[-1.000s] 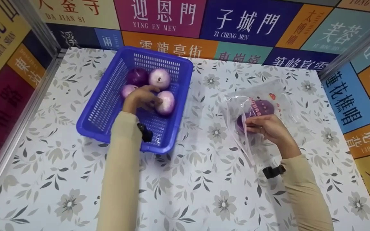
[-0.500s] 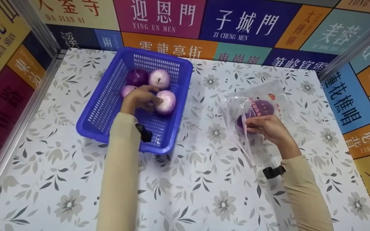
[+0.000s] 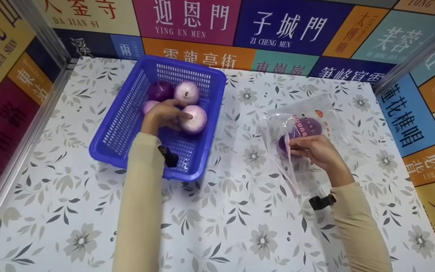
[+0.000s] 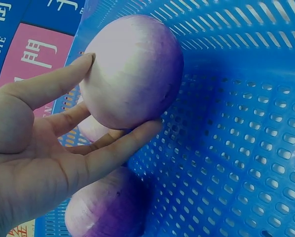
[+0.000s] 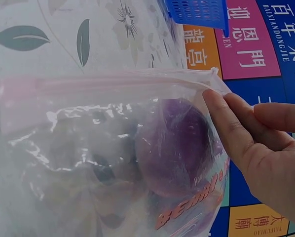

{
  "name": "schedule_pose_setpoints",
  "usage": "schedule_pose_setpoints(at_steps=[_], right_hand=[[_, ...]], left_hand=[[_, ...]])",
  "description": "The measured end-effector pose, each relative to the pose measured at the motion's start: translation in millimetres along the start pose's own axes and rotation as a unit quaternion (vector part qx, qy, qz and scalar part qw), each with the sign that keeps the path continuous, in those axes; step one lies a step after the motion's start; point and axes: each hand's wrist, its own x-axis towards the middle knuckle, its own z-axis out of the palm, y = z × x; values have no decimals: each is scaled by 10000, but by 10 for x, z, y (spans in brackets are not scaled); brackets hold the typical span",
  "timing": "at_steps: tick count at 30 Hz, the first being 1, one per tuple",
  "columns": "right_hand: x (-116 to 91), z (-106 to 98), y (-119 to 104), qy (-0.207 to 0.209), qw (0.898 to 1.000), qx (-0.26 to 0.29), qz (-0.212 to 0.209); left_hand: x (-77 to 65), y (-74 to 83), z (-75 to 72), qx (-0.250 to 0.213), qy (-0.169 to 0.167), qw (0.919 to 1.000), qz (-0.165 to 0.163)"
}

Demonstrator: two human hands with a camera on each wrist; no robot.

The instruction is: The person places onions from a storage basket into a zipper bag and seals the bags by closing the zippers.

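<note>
My left hand (image 3: 166, 115) reaches into a blue plastic basket (image 3: 100, 149) and grips a pale purple onion (image 4: 132, 71), thumb on one side and fingers underneath. Beside that hand lie a dark purple onion (image 3: 161, 90), a light one (image 3: 186, 93) and another pale one (image 3: 150, 107) partly hidden by the hand. On the right, my right hand (image 3: 313, 149) pinches the rim of a clear zip bag (image 3: 334, 132) with printed lettering. Through the plastic shows a purple onion (image 5: 172, 148). The bag's mouth faces left, towards the basket, and stands partly raised.
A white table (image 3: 217, 226) with a grey leaf and flower pattern lies under everything. Colourful panels (image 3: 187, 19) with large characters rise along its back and both sides. The basket's raised rim (image 3: 215, 113) stands between the left hand and the bag.
The left hand and its onion have shifted slightly left, and the onion has turned so more of its pale face shows. The right hand and bag stay where they were.
</note>
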Motion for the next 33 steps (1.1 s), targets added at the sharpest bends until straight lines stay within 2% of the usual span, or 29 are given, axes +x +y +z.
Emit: schedule_pose_setpoints(at_steps=[16, 21, 27, 33], right_hand=[[17, 9, 3, -3, 10000, 39, -17], [12, 5, 1, -57, 9999, 125, -18], [9, 5, 2, -21, 10000, 69, -31], [5, 15, -3, 20, 10000, 33, -59]], left_hand=[[-18, 23, -24, 151, 83, 9998, -114], [-58, 76, -42, 98, 248, 9996, -58], [-156, 177, -55, -51, 513, 9987, -14], [-239, 264, -38, -546, 513, 9971, 160]])
